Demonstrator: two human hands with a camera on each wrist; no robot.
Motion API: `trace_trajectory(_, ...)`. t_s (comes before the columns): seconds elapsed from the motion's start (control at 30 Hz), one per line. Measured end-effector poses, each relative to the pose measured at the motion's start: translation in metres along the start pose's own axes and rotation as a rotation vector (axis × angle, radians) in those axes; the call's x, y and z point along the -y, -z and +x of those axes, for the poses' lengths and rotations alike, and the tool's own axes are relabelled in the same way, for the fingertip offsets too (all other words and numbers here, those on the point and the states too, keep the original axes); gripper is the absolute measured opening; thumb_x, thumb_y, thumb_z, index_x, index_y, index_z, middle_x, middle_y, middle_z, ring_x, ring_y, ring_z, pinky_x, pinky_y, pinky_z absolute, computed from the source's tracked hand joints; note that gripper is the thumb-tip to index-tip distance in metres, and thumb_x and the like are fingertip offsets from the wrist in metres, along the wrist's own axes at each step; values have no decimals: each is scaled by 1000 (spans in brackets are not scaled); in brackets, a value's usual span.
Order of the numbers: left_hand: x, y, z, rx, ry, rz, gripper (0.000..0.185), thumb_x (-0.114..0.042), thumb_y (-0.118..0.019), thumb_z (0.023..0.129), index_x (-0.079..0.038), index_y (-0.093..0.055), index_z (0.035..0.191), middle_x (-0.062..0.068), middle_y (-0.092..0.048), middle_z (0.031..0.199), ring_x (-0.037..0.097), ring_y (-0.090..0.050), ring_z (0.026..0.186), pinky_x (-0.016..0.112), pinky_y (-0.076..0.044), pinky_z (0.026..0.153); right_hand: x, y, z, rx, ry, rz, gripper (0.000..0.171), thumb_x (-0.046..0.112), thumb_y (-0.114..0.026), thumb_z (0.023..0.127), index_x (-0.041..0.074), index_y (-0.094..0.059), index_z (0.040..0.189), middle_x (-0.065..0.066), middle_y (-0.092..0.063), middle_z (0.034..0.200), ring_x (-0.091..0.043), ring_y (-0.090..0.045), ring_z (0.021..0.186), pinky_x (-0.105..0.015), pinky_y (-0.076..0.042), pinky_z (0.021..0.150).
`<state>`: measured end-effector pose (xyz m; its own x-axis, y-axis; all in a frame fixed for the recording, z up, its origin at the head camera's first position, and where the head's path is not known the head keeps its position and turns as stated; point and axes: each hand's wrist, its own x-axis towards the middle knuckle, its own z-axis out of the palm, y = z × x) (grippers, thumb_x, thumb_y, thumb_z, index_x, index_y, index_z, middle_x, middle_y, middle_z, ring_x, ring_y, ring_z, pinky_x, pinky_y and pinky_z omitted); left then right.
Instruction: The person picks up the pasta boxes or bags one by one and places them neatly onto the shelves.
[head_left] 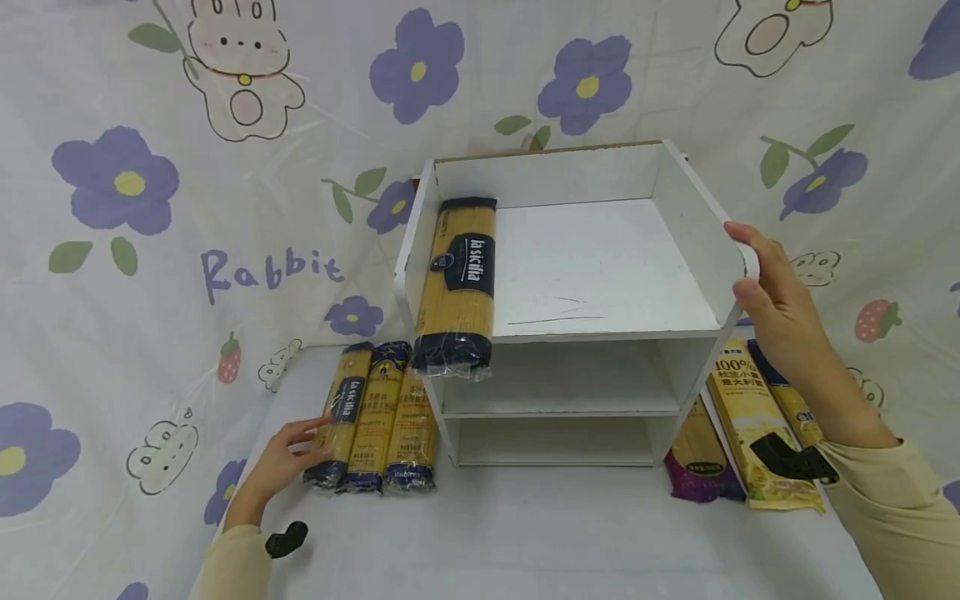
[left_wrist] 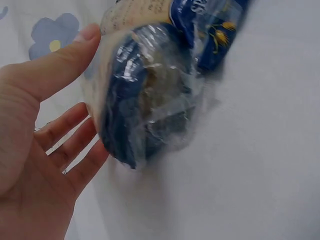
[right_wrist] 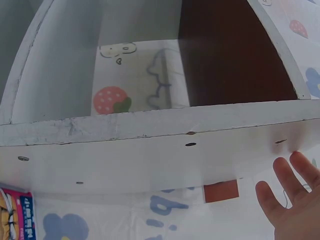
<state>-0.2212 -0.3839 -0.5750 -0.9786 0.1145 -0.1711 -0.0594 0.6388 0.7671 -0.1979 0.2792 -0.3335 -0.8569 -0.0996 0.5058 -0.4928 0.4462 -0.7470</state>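
Observation:
My left hand (head_left: 281, 458) is at the leftmost pack of spaghetti (head_left: 347, 408), its fingers fairly straight along the pack's left side. In the left wrist view the thumb lies near the top of that pack's clear and dark blue end (left_wrist: 150, 95). A white shelf unit (head_left: 577, 336) stands in the middle, with another spaghetti pack (head_left: 457, 287) lying at the left of its top tier. My right hand (head_left: 787, 325) grips the front corner of the unit's right side panel, thumb at the front edge. In the right wrist view its fingertips (right_wrist: 282, 167) show beside the white panel.
Two more pasta packs (head_left: 372, 417) lie between the left pack and the shelf. On the right side are several packs, including a purple-ended one (head_left: 703, 458) and a yellow one (head_left: 757, 425). A patterned cloth (head_left: 247, 192) hangs behind the white table (head_left: 525, 533).

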Motion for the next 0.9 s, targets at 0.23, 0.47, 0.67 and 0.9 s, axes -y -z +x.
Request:
trace_trajectory(0.23, 10, -3, 2, 12, 61, -8, 73, -41, -77, 85, -23, -46, 149, 20, -33, 153, 50, -39, 139, 61, -43, 107, -1, 0, 0, -4, 8, 10, 52, 19, -41, 105, 24, -31, 156, 8, -36, 151, -3, -40, 132, -19, -38, 106)
trace_trajectory(0.47, 6, -2, 10, 53, 85, 63, 83, -38, -81, 81, -22, -39, 152, 23, -35, 154, 48, -44, 135, 62, -42, 107, 0, 0, 0, -2, -12, 1, 53, 17, -41, 105, 24, -30, 156, 11, -34, 153, -5, -40, 134, -23, -37, 111)
trace_trajectory(0.67, -3, -1, 13, 58, 124, 76, 92, -36, -84, 78, -24, -34, 155, 26, -44, 144, 38, -57, 120, 51, -51, 98, -4, 0, 1, -5, 33, 28, 52, 18, -42, 105, 21, -31, 155, 8, -36, 152, -4, -42, 131, -15, -39, 102)
trace_trajectory(0.9, -14, 5, 9, 93, 97, 8, 90, -25, -82, 82, -20, -31, 156, 31, -42, 144, 38, -58, 119, 46, -53, 94, -2, 0, 1, -6, 28, 44, 52, 16, -42, 105, 20, -31, 155, 7, -36, 152, -5, -43, 129, -12, -40, 97)
